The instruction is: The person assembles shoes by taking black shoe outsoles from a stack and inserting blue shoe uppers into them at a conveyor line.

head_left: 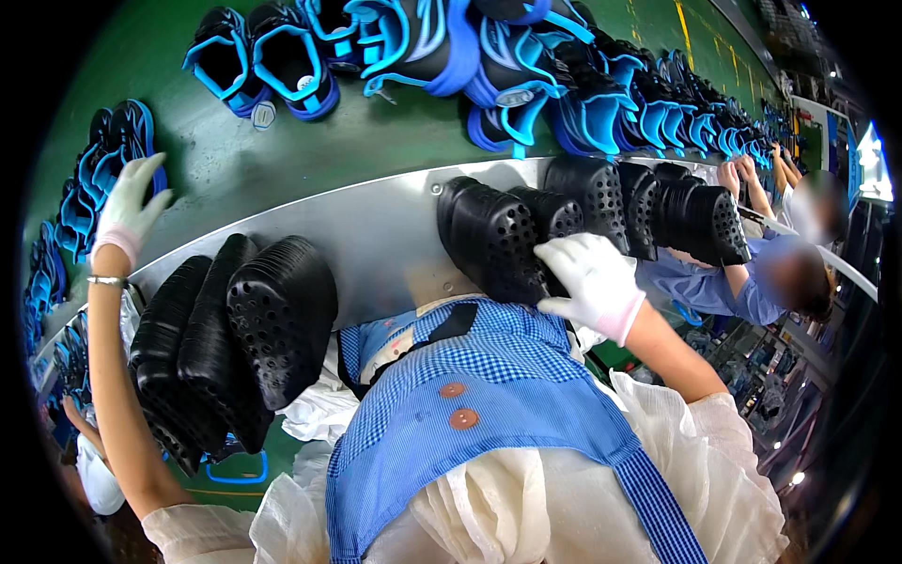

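My left hand (131, 211), in a white glove, reaches out on the left with its fingers apart and nothing in them. It is beside a pair of black and blue shoes (127, 141) on the green surface. My right hand (594, 282), gloved too, has its fingers and thumb spread at the near end of a stack of black perforated insoles (489, 230). Its fingertips overlap that stack; whether they press on it I cannot tell. Another group of black insole stacks (282, 310) leans below my left hand.
A metal ledge (381, 221) runs along the green work surface (254, 169). Black and blue shoes (413, 42) stand in rows across the far side. More insole stacks (700, 216) lie to the right, near a co-worker in a blue sleeve (691, 282). Another person (99, 470) is at lower left.
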Tool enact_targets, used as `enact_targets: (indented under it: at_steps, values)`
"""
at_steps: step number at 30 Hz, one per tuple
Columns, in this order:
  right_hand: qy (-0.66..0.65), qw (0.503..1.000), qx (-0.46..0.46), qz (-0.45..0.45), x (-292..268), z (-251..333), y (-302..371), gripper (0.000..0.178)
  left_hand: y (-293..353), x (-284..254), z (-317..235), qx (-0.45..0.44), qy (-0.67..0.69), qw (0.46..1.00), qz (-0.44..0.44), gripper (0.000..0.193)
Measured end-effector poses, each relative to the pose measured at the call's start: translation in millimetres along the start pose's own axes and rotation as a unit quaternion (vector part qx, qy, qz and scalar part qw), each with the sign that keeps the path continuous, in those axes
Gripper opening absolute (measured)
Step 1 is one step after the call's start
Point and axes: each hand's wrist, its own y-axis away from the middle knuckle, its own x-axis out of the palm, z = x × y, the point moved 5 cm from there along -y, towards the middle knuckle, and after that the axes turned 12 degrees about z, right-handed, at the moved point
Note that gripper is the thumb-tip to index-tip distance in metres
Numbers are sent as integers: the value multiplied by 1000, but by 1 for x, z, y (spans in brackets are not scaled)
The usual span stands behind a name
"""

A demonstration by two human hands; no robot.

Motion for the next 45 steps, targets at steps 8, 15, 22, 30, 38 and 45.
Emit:
enact_targets:
  at_steps: [8, 15, 22, 30, 38, 45]
  values:
    - [6, 992, -64, -113, 25, -15, 16, 55, 2, -22, -242, 151, 136, 976, 81, 45]
    - [-192, 969, -130, -86, -25, -31, 45, 53, 5, -13, -326, 162, 358, 908, 148, 52]
    - [-388, 895, -212, -52, -76, 6, -3, 66, -3, -26, -364, 101, 873, 423, 221, 50]
    - [-390, 911, -115, -74, -99, 66, -117, 48, -18, -37, -246, 11, 864, 491, -116, 25]
    - [-217, 957, -114, -157, -121, 106, -224, 41, -45, -1, -120, -65, 785, 598, -145, 46]
    - [-168, 982, -77, -46, -153, 109, -314, 52, -111, 37, -46, 29, 293, 943, -151, 34]
